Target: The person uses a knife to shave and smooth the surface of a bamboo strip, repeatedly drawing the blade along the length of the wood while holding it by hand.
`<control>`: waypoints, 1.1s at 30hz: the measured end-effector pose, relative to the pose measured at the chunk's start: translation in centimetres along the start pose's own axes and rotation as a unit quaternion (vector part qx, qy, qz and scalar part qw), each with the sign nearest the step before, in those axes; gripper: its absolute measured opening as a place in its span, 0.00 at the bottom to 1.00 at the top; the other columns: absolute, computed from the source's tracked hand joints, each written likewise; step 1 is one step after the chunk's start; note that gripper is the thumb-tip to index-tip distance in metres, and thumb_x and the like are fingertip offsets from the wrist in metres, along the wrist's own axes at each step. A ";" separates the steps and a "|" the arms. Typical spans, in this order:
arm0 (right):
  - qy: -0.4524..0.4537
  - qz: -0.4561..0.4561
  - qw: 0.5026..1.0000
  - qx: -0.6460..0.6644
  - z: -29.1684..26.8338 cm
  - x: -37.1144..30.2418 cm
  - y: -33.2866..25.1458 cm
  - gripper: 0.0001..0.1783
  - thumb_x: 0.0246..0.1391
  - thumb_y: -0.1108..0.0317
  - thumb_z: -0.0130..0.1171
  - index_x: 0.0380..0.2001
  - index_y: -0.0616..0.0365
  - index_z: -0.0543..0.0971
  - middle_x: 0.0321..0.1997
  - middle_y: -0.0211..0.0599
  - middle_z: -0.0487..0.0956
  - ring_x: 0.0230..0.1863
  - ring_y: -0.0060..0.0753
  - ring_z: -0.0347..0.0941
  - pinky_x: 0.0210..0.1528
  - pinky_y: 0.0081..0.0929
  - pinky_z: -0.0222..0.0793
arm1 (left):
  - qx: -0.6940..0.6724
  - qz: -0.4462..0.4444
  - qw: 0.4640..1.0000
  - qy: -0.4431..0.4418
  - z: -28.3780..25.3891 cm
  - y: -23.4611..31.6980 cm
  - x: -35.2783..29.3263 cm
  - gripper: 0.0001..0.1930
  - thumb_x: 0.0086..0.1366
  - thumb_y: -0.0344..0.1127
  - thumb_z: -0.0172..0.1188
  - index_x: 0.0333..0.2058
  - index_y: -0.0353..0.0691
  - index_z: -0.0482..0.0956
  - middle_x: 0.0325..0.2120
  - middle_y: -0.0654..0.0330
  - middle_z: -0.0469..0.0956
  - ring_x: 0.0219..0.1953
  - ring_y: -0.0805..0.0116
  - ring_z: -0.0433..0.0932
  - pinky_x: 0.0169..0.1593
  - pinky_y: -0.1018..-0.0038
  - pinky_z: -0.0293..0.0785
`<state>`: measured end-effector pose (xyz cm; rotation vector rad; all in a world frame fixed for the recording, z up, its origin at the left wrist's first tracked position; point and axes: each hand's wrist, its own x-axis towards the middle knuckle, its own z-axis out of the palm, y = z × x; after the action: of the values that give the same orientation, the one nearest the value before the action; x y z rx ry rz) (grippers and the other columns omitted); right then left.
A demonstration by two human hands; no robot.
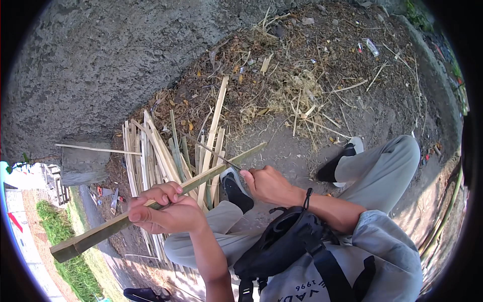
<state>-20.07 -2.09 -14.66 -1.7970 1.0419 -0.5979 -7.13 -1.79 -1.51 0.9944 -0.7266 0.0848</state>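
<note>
Here — bamboo (204,178), shirt (390,272) w/ ltrs (305,286).

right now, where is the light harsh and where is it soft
Head view: whitish glare at far left, above the grass; soft shade over the bamboo strip; sunlit patches on the ground at lower right.

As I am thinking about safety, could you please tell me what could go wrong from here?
The thin, blade-like tool in the right hand crosses the bamboo strip, so a slip might reach the left hand gripping it. The left shoe shows close below the crossing in this view; a dropped tool might hit it.
</note>
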 end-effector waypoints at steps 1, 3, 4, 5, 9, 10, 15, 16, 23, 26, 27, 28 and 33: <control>-0.013 0.012 1.000 0.003 0.0 0.1 1.2 0.25 0.62 0.56 0.42 0.24 0.67 0.77 0.15 0.61 0.72 0.20 0.65 0.70 0.27 0.51 0.68 | -0.004 0.000 1.000 0.000 -0.2 -0.1 0.1 0.21 0.67 0.58 0.42 0.29 0.44 0.61 0.11 0.64 0.57 0.09 0.78 0.56 0.15 0.81 0.57; -0.031 0.024 0.999 0.008 -0.4 0.4 0.8 0.24 0.61 0.55 0.43 0.25 0.67 0.77 0.15 0.61 0.72 0.20 0.65 0.71 0.28 0.51 0.68 | 0.014 -0.020 1.000 0.003 -1.3 0.1 0.3 0.21 0.67 0.57 0.41 0.30 0.44 0.60 0.11 0.65 0.57 0.09 0.77 0.55 0.15 0.80 0.57; -0.023 -0.002 1.000 0.009 -0.4 0.4 0.1 0.25 0.61 0.55 0.43 0.25 0.67 0.77 0.15 0.61 0.72 0.21 0.65 0.71 0.27 0.51 0.69 | 0.002 -0.014 1.000 0.002 -1.2 -0.3 0.5 0.21 0.67 0.57 0.42 0.30 0.44 0.60 0.11 0.65 0.57 0.09 0.78 0.55 0.15 0.80 0.58; -0.017 -0.026 0.999 0.012 -0.6 0.3 -0.7 0.25 0.61 0.55 0.43 0.25 0.67 0.77 0.15 0.61 0.72 0.21 0.65 0.71 0.27 0.51 0.69 | 0.006 -0.016 1.000 0.005 -0.9 -0.2 0.6 0.21 0.67 0.57 0.42 0.30 0.44 0.60 0.11 0.65 0.57 0.09 0.78 0.55 0.15 0.80 0.58; -0.013 0.021 0.999 -0.037 1.2 0.8 2.7 0.27 0.62 0.54 0.42 0.25 0.67 0.77 0.16 0.61 0.72 0.22 0.64 0.72 0.28 0.51 0.70 | 0.024 -0.002 0.999 0.034 -0.6 -0.1 0.5 0.22 0.65 0.59 0.46 0.29 0.45 0.60 0.11 0.66 0.56 0.09 0.79 0.55 0.15 0.81 0.57; -0.011 0.020 0.999 -0.038 1.1 1.2 3.1 0.27 0.62 0.54 0.42 0.25 0.67 0.77 0.16 0.61 0.72 0.22 0.64 0.72 0.28 0.51 0.70 | 0.032 -0.011 0.999 0.043 -0.4 -0.4 0.5 0.23 0.63 0.61 0.48 0.27 0.45 0.60 0.11 0.67 0.56 0.10 0.80 0.56 0.15 0.82 0.55; -0.023 -0.018 0.999 -0.023 2.1 0.7 2.1 0.28 0.62 0.52 0.40 0.25 0.68 0.77 0.17 0.60 0.73 0.23 0.66 0.72 0.30 0.51 0.71 | 0.038 -0.002 0.998 0.046 -0.6 -0.2 0.9 0.23 0.63 0.60 0.48 0.27 0.45 0.60 0.11 0.67 0.55 0.11 0.79 0.56 0.16 0.82 0.56; -0.025 -0.018 0.999 -0.023 2.7 0.4 3.3 0.28 0.62 0.52 0.40 0.25 0.68 0.77 0.17 0.60 0.73 0.23 0.66 0.72 0.30 0.51 0.71 | 0.046 0.004 0.997 0.055 -0.5 -0.1 1.0 0.23 0.63 0.60 0.48 0.27 0.45 0.59 0.11 0.67 0.55 0.11 0.79 0.56 0.16 0.82 0.57; -0.041 0.053 0.997 -0.039 2.8 0.4 4.2 0.29 0.62 0.52 0.40 0.25 0.68 0.77 0.19 0.60 0.74 0.26 0.65 0.73 0.33 0.52 0.71 | 0.019 -0.017 0.999 0.038 -2.3 -1.0 2.0 0.22 0.64 0.59 0.46 0.27 0.46 0.60 0.11 0.66 0.57 0.09 0.78 0.57 0.15 0.81 0.58; -0.024 0.058 0.997 -0.038 3.1 0.5 6.0 0.28 0.62 0.51 0.40 0.25 0.67 0.77 0.19 0.61 0.74 0.26 0.65 0.73 0.33 0.53 0.70 | 0.028 0.003 0.999 0.045 -1.3 -0.5 1.2 0.23 0.64 0.60 0.46 0.26 0.45 0.60 0.10 0.67 0.56 0.09 0.78 0.56 0.15 0.81 0.58; -0.015 0.082 0.996 -0.029 3.0 0.7 6.7 0.28 0.62 0.51 0.40 0.25 0.66 0.77 0.19 0.62 0.74 0.26 0.66 0.73 0.33 0.53 0.70 | 0.034 -0.008 0.999 0.041 -1.8 -0.6 1.2 0.23 0.64 0.60 0.46 0.26 0.45 0.60 0.10 0.67 0.56 0.09 0.78 0.56 0.15 0.81 0.58; -0.010 0.081 0.996 -0.029 3.2 0.7 7.2 0.28 0.62 0.51 0.40 0.25 0.66 0.77 0.19 0.62 0.74 0.26 0.66 0.73 0.33 0.53 0.70 | 0.039 -0.019 0.998 0.036 -1.9 -0.8 1.3 0.23 0.64 0.61 0.45 0.26 0.45 0.60 0.11 0.66 0.56 0.09 0.78 0.56 0.15 0.81 0.58; -0.036 0.069 0.996 -0.046 3.0 -0.5 4.3 0.28 0.62 0.51 0.40 0.25 0.66 0.77 0.20 0.62 0.74 0.28 0.64 0.74 0.35 0.52 0.71 | 0.021 -0.007 0.999 0.035 -2.3 -0.5 1.5 0.23 0.63 0.60 0.48 0.28 0.44 0.61 0.12 0.67 0.56 0.12 0.79 0.56 0.16 0.81 0.56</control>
<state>-19.72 -1.01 -19.80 -1.7953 1.1485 -0.4048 -4.65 -0.65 -1.73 1.0309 -0.6558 0.1233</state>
